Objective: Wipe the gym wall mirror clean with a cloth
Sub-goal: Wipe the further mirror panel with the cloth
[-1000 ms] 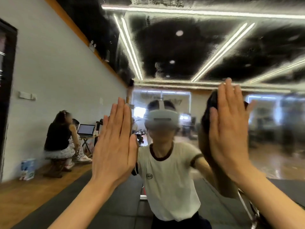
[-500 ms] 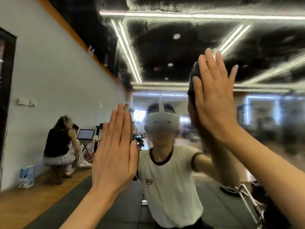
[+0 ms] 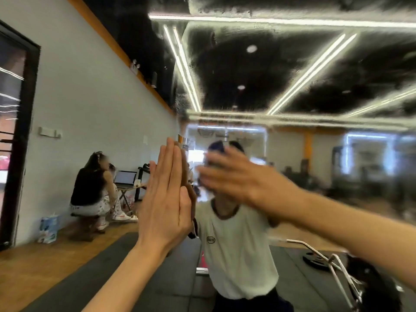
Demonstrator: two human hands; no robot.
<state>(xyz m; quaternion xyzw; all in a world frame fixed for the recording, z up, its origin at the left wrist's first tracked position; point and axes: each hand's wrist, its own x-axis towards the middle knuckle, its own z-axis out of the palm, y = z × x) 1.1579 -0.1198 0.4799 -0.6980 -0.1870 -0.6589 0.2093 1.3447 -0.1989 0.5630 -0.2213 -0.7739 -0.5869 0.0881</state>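
The left hand (image 3: 167, 199) lies flat on the mirror (image 3: 292, 86) – grip released, seemingly bracing – while beside it the blurred right hand (image 3: 229, 174) presses the dark cloth (image 3: 216, 147) against the glass, fingers straight.

A gym or fitness studio: a wall mirror (image 3: 292, 91) fills the centre and right of the frame, reflecting a dark ceiling crossed by light strips (image 3: 310, 70). Dark rubber mats (image 3: 94, 273) cover the wooden floor at lower left, and a chrome bar with a weight plate (image 3: 315, 260) shows at lower right
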